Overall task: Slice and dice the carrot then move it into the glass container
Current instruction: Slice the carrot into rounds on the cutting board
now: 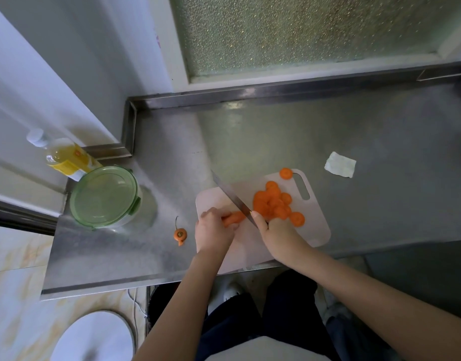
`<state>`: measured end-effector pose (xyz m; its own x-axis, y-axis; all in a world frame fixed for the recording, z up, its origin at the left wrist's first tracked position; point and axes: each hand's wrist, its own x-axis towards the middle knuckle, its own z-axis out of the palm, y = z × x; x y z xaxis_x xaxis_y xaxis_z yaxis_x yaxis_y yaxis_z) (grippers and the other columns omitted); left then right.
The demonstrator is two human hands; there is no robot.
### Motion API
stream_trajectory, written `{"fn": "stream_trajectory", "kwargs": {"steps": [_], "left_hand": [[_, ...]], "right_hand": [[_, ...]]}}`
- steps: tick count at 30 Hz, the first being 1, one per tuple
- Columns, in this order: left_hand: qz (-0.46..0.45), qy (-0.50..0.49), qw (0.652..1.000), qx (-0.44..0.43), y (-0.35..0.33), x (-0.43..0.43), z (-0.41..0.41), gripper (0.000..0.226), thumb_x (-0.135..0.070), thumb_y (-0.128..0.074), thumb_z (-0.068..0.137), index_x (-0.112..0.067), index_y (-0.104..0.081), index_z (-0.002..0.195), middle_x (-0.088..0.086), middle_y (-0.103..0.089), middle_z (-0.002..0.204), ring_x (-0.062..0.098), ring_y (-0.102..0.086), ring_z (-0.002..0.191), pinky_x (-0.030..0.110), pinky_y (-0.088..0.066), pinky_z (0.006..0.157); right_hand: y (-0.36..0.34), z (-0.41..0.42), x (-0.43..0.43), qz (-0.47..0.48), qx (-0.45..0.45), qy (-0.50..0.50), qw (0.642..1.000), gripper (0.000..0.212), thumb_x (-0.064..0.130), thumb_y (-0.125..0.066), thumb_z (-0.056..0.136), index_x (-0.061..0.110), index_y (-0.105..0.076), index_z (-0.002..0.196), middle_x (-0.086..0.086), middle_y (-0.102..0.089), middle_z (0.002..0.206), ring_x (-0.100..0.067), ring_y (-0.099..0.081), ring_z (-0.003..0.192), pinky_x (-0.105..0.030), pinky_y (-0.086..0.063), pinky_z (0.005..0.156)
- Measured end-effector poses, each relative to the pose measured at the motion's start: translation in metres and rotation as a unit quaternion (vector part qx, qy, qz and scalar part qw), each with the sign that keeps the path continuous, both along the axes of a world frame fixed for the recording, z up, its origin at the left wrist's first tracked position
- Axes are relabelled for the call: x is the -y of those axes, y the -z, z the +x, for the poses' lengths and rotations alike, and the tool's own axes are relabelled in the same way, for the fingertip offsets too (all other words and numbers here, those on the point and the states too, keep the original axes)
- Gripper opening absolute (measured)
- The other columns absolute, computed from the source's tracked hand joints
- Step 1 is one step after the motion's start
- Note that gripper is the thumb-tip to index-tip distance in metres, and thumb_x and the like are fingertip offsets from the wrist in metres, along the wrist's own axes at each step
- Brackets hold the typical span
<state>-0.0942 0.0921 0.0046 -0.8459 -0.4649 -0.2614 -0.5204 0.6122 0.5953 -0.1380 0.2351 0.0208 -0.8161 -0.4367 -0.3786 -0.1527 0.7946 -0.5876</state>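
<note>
Slicing is under way on the board (318, 225): the carrot stub (234, 218) is gripped by the curled fingers of the left hand (213, 230), and the knife (232, 198) is clasped by the right hand (272, 230), its blade set at the stub's cut end. Fingertips are best kept tucked back (little carrot is left). The slices (272, 204) are piled beside the blade; the lidded glass container (105, 196) stands well apart
</note>
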Motion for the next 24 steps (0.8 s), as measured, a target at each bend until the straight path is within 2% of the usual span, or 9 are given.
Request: {"fn": "stream_trajectory", "kwargs": {"steps": [4,7,11,15,17,19,21,23,24], "left_hand": [[0.004,-0.006,1.0,0.006,0.0,0.0,-0.001,0.029,-0.016,-0.07,0.079,-0.019,-0.07,0.108,0.0,-0.067,0.104,0.021,-0.061,0.096,0.023,-0.046,0.08],[0.011,-0.011,1.0,0.005,-0.002,-0.001,-0.001,0.03,-0.015,-0.07,0.079,-0.018,-0.07,0.108,0.001,-0.067,0.106,0.021,-0.06,0.098,0.022,-0.044,0.08],[0.023,-0.025,0.999,0.009,-0.002,0.0,-0.002,0.027,-0.015,-0.071,0.079,-0.018,-0.071,0.106,-0.001,-0.069,0.104,0.018,-0.061,0.095,0.019,-0.045,0.076],[0.023,-0.022,0.999,0.012,-0.002,-0.001,-0.002,0.026,-0.016,-0.071,0.079,-0.016,-0.07,0.105,0.001,-0.068,0.103,0.018,-0.061,0.094,0.018,-0.043,0.075],[0.022,-0.021,0.999,0.018,-0.001,0.0,-0.002,0.024,-0.017,-0.071,0.079,-0.014,-0.069,0.103,0.002,-0.067,0.101,0.017,-0.059,0.091,0.019,-0.041,0.073],[0.006,-0.011,1.0,0.022,0.001,0.0,-0.002,0.021,-0.017,-0.07,0.08,-0.013,-0.069,0.1,0.002,-0.067,0.098,0.012,-0.053,0.082,0.017,-0.037,0.069],[-0.003,-0.007,1.0,0.018,0.001,0.0,-0.003,0.019,-0.016,-0.068,0.081,-0.014,-0.069,0.1,-0.001,-0.065,0.095,0.007,-0.047,0.077,0.013,-0.033,0.064],[-0.003,-0.008,1.0,0.013,0.001,0.0,-0.003,0.019,-0.015,-0.068,0.082,-0.015,-0.069,0.101,-0.004,-0.063,0.093,0.006,-0.045,0.077,0.013,-0.034,0.067],[-0.002,-0.008,1.0,0.013,0.001,0.0,-0.003,0.02,-0.016,-0.068,0.082,-0.015,-0.069,0.101,-0.004,-0.063,0.094,0.006,-0.045,0.077,0.015,-0.035,0.069]], "right_hand": [[-0.006,0.007,0.003,0.002,0.033,0.017,0.999,0.06,0.048,-0.023,0.099,0.002,-0.056,0.115,-0.02,-0.058,0.111,-0.035,-0.055,0.101,-0.034,-0.041,0.081],[-0.008,0.007,0.004,0.0,0.058,0.038,0.998,0.061,0.047,-0.024,0.1,-0.002,-0.056,0.116,-0.023,-0.059,0.111,-0.037,-0.056,0.103,-0.035,-0.042,0.083],[-0.005,0.006,0.011,-0.009,0.029,0.046,0.998,0.058,0.047,-0.026,0.1,0.001,-0.057,0.116,-0.019,-0.057,0.115,-0.035,-0.053,0.104,-0.03,-0.039,0.079],[-0.003,0.006,0.011,-0.009,0.067,0.073,0.995,0.061,0.048,-0.027,0.1,-0.003,-0.058,0.111,-0.023,-0.059,0.108,-0.037,-0.056,0.102,-0.033,-0.043,0.081],[-0.003,0.008,0.02,0.013,0.034,0.089,0.995,0.058,0.047,-0.031,0.1,-0.002,-0.06,0.111,-0.022,-0.061,0.106,-0.036,-0.058,0.101,-0.033,-0.044,0.081],[0.005,0.005,0.031,0.049,-0.018,0.102,0.993,0.057,0.047,-0.032,0.1,0.0,-0.064,0.1,-0.019,-0.068,0.094,-0.032,-0.063,0.093,-0.029,-0.045,0.074],[0.011,0.004,0.036,0.069,-0.024,0.087,0.994,0.054,0.047,-0.03,0.101,0.008,-0.06,0.08,-0.013,-0.066,0.076,-0.028,-0.066,0.086,-0.02,-0.039,0.056],[-0.004,-0.001,0.035,0.143,-0.061,0.046,0.987,0.047,0.049,-0.033,0.099,0.022,-0.062,0.074,0.003,-0.06,0.066,-0.012,-0.065,0.069,-0.01,-0.027,0.044],[-0.014,-0.004,0.032,0.155,-0.062,0.061,0.984,0.038,0.052,-0.042,0.094,0.031,-0.064,0.071,0.011,-0.057,0.061,-0.003,-0.059,0.056,-0.008,-0.025,0.042]]}}
